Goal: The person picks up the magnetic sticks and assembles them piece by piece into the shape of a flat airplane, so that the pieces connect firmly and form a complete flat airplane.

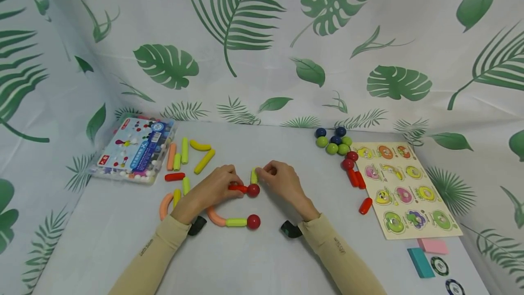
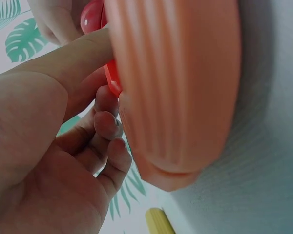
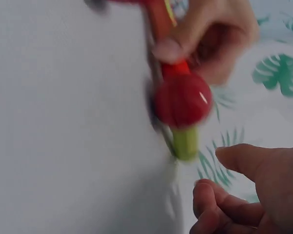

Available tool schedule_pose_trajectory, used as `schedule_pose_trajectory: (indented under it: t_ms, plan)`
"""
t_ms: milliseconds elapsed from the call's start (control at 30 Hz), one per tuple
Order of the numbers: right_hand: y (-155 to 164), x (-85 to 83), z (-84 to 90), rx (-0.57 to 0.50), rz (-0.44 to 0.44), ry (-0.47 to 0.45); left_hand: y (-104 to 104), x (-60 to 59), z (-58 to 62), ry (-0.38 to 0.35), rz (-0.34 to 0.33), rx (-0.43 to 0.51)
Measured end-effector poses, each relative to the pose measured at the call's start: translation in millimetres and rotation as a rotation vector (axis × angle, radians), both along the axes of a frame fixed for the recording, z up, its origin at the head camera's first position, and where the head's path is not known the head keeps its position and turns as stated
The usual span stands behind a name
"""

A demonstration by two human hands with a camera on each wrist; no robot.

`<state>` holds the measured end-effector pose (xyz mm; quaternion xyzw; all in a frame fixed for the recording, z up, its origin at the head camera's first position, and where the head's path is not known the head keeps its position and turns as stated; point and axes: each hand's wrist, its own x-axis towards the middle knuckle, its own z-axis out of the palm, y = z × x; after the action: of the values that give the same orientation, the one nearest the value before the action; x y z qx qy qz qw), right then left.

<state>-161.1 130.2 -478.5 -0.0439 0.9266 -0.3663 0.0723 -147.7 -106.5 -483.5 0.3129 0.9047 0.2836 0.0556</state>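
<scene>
On the left of the tabletop (image 1: 102,240) lay a box (image 1: 133,149), with loose sticks (image 1: 192,154) in orange, green and yellow beside it. Near the middle, the left hand (image 1: 213,190) pinched a red stick (image 1: 238,188) between thumb and fingers, its other fingers curled under. A red ball (image 1: 253,190) sat touching that stick's right end. The right hand (image 1: 282,181) pinched a green stick (image 1: 254,175) at its top, the lower end touching the same ball. In front of the hands lay a chain of an orange curve (image 1: 214,217), a green piece (image 1: 236,222) and a 2nd red ball (image 1: 253,221). Farther right sat a cluster of balls (image 1: 333,142), some red pieces (image 1: 356,179) and a puzzle board (image 1: 403,190).

The sticks looked light, rigid and ribbed, so probably easy to hold mid-length. The ball looked smooth and likely to roll, so better steered by the sticks than held.
</scene>
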Motion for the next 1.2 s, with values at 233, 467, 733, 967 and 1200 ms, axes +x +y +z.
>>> schedule_pose_trajectory:
  t_ms: [233,467,733,967,1200]
  plan:
    - [50.1,-20.6,10.8,-0.028,-0.150,0.087,0.6,2.1,-1.5,-0.007,0.010,0.009]
    - [108.1,-35.6,3.7,0.047,-0.343,0.193,-2.0,5.0,-3.2,-0.001,0.020,0.012]
    - [139.6,-46.7,-4.7,0.101,-0.475,0.238,-6.3,7.0,-3.3,0.004,0.021,0.021]
    - [147.6,-50.9,0.5,0.197,-0.422,0.172,-4.6,4.6,-3.1,-0.002,0.014,0.023]
    - [143.6,-48.4,2.1,0.211,-0.406,0.099,-2.7,1.1,-1.2,0.010,0.003,0.014]
